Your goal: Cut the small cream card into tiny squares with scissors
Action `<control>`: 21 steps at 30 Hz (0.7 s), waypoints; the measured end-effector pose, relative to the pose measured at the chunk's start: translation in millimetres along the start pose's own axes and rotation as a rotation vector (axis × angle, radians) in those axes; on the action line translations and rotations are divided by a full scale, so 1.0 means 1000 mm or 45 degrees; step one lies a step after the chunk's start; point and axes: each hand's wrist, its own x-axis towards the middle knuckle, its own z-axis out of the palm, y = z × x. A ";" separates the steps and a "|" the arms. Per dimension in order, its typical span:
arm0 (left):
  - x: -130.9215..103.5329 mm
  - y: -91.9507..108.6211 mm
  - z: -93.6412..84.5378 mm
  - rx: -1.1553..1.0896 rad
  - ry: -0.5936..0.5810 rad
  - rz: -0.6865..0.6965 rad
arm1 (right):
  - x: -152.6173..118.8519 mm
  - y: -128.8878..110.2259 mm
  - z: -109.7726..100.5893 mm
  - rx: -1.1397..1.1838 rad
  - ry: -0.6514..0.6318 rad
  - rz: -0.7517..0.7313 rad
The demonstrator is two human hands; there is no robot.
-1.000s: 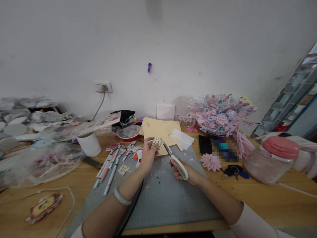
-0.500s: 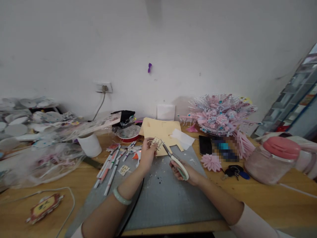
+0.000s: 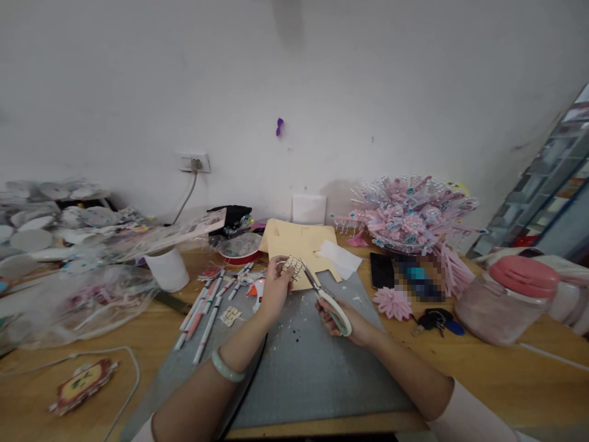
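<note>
- The left hand (image 3: 275, 290) has fingers and thumb clamped on a small patterned piece (image 3: 294, 266), seemingly pinched at one side so its other edge faces the blades.
- The right hand (image 3: 358, 326) is closed around the handles of the scissors (image 3: 328, 298), tips angled at that piece; whether they touch it, I can't tell.
- Both work above a grey mat (image 3: 322, 368), which probably shields the table.
- Yellow card (image 3: 299, 236) lies right behind the piece, crowding the far side.
- Pens (image 3: 207, 328) and a black cord (image 3: 251, 385) hem in the left forearm.
</note>
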 end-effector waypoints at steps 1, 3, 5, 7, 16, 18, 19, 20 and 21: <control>0.000 0.000 0.000 -0.004 0.001 -0.004 | 0.000 0.000 0.000 0.002 -0.001 -0.002; 0.000 -0.001 0.000 -0.013 0.004 -0.015 | 0.000 0.000 0.000 0.005 -0.005 -0.005; 0.001 -0.002 0.000 -0.024 0.009 -0.029 | -0.001 0.000 0.000 0.007 -0.007 -0.003; 0.001 -0.004 0.001 -0.039 0.013 -0.048 | -0.001 0.000 0.000 0.009 -0.001 -0.005; -0.007 -0.006 0.006 -0.103 -0.045 -0.166 | 0.001 -0.001 0.000 0.045 0.047 -0.040; -0.011 -0.005 0.009 -0.103 -0.080 -0.209 | 0.000 -0.001 0.001 0.059 0.047 -0.046; -0.014 -0.004 0.010 -0.103 -0.101 -0.231 | 0.000 -0.001 0.001 0.061 0.046 -0.046; -0.016 -0.003 0.011 -0.103 -0.122 -0.252 | 0.000 -0.001 0.001 0.065 0.046 -0.049; -0.018 -0.002 0.012 -0.103 -0.144 -0.272 | 0.000 -0.002 0.002 0.071 0.046 -0.052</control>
